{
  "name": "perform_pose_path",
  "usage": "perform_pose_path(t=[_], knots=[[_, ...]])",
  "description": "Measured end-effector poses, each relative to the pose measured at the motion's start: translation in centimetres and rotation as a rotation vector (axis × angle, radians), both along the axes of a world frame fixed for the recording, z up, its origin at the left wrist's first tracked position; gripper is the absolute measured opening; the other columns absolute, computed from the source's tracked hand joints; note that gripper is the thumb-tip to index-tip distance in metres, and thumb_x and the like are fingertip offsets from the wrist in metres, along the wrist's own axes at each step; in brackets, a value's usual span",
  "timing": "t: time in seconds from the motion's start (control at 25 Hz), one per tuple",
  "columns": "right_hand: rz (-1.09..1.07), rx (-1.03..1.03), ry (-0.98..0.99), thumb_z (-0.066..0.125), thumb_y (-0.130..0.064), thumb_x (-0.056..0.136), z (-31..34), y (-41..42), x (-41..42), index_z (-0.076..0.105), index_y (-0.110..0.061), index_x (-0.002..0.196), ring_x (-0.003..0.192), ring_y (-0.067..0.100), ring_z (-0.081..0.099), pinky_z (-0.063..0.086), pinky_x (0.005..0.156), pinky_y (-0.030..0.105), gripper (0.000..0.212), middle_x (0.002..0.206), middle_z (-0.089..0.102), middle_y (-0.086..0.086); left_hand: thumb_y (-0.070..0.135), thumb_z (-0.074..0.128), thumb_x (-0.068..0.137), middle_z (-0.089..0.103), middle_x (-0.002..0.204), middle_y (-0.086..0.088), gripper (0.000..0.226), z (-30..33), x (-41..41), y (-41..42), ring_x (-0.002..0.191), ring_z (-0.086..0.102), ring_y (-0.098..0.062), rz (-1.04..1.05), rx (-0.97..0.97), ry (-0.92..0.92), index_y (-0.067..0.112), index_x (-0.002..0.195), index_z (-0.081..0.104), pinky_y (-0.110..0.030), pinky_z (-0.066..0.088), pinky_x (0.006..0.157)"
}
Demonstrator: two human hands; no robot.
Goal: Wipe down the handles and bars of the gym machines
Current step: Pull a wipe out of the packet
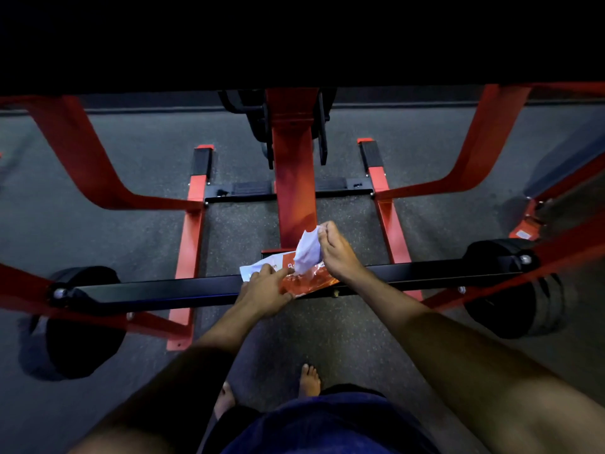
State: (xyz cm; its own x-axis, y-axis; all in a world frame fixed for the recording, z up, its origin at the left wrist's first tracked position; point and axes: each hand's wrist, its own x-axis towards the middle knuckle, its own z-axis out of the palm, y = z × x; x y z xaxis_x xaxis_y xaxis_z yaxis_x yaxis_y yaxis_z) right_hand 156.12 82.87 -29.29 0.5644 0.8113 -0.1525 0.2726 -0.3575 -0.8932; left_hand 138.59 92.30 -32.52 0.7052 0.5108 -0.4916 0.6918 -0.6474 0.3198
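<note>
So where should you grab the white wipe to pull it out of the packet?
Probably pinch the wipe near its free top, from above, as the right hand does. It stands up out of the packet, which lies on the black bar under the left hand.

So the wipes packet point(294, 280) is just sitting on top of the black crossbar point(163, 290) of the machine, about mid-span. Under that it's dark speckled gym floor point(98, 224), with the red frame rails point(193, 240) and two bare feet point(309, 380) planted on it.
</note>
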Motion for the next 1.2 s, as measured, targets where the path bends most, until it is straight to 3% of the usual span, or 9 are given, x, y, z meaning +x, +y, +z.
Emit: perform_pose_path(t=[0.16,0.4,0.48,0.6,0.72,0.8,0.88,1.0,1.2], knots=[[-0.084,-0.018,0.097,0.034,-0.03,0.111,0.6,0.2,-0.2,0.046,-0.018,0.099,0.089,0.016,0.055,0.041,0.079,0.031,0.021,0.09,0.056,-0.004,0.041,0.068,0.089,0.051,0.14,-0.013,0.065,-0.4,-0.6,0.5,0.127,0.055,-0.035,0.066,-0.098,-0.074,0.034,0.149,0.046,-0.044,0.047,0.104],[-0.144,0.054,0.104,0.034,-0.032,0.11,1.9,0.9,-0.5,0.045,-0.016,0.102,0.075,0.016,0.058,0.048,0.072,0.034,0.021,0.084,0.058,0.002,0.033,0.068,0.087,0.058,0.13,-0.014,0.054,0.2,-1.0,0.9,0.121,0.057,-0.032,0.138,-0.194,-0.197,0.019,0.137,0.058,-0.036,0.048,0.097],[-0.122,0.049,0.081,0.034,-0.032,0.11,2.0,1.0,-0.4,0.044,-0.016,0.101,0.065,0.011,0.053,0.044,0.066,0.03,0.022,0.078,0.053,-0.001,0.018,0.066,0.087,0.056,0.132,-0.013,0.056,0.6,-1.2,1.1,0.119,0.058,-0.028,0.181,-0.225,-0.244,0.02,0.142,0.054,-0.036,0.049,0.099],[-0.116,0.055,0.116,0.036,-0.03,0.11,1.5,1.1,-0.2,0.047,-0.016,0.098,0.066,0.01,0.051,0.043,0.065,0.03,0.022,0.08,0.052,0.0,-0.009,0.051,0.084,0.059,0.13,-0.011,0.065,1.4,-1.4,1.6,0.114,0.06,-0.024,0.264,-0.279,-0.334,0.017,0.143,0.054,-0.028,0.048,0.095],[-0.089,0.076,0.128,0.041,-0.021,0.11,1.9,1.0,0.0,0.055,-0.012,0.1,0.072,0.005,0.054,0.046,0.068,0.021,0.02,0.083,0.057,-0.003,-0.018,0.042,0.085,0.064,0.12,-0.004,0.064,2.9,-1.1,1.8,0.113,0.062,-0.02,0.425,-0.454,-0.518,0.02,0.133,0.059,-0.031,0.051,0.101],[-0.069,0.068,0.15,0.043,-0.021,0.109,2.4,0.9,0.3,0.058,-0.015,0.098,0.077,0.004,0.055,0.045,0.072,0.021,0.02,0.085,0.06,-0.007,-0.022,0.04,0.09,0.066,0.114,-0.001,0.059,4.2,-0.8,1.6,0.105,0.062,-0.015,0.537,-0.608,-0.639,0.018,0.129,0.057,-0.02,0.053,0.092],[-0.077,0.075,0.195,0.045,-0.023,0.108,2.6,1.0,0.6,0.06,-0.021,0.093,0.083,0.008,0.058,0.047,0.078,0.029,0.021,0.087,0.063,-0.005,-0.017,0.044,0.096,0.068,0.118,-0.008,0.047,5.2,-0.6,1.8,0.102,0.062,-0.013,0.604,-0.723,-0.695,0.013,0.131,0.057,-0.018,0.051,0.085],[-0.09,0.142,0.34,0.049,-0.024,0.106,3.2,1.4,0.6,0.059,-0.02,0.094,0.087,0.015,0.056,0.046,0.079,0.034,0.016,0.092,0.062,0.003,0.006,0.057,0.102,0.069,0.129,-0.015,0.032,6.0,-0.7,2.1,0.113,0.064,-0.019,0.68,-0.812,-0.742,0.008,0.135,0.061,-0.034,0.05,0.098],[-0.021,0.189,0.442,0.048,-0.018,0.108,5.3,1.9,-0.8,0.055,-0.015,0.094,0.056,0.009,0.055,0.05,0.056,0.026,0.016,0.064,0.059,-0.003,0.014,0.06,0.102,0.072,0.124,-0.015,0.031,6.8,-1.9,2.5,0.108,0.069,-0.019,0.752,-0.812,-0.794,0.008,0.133,0.062,-0.026,0.052,0.088]])
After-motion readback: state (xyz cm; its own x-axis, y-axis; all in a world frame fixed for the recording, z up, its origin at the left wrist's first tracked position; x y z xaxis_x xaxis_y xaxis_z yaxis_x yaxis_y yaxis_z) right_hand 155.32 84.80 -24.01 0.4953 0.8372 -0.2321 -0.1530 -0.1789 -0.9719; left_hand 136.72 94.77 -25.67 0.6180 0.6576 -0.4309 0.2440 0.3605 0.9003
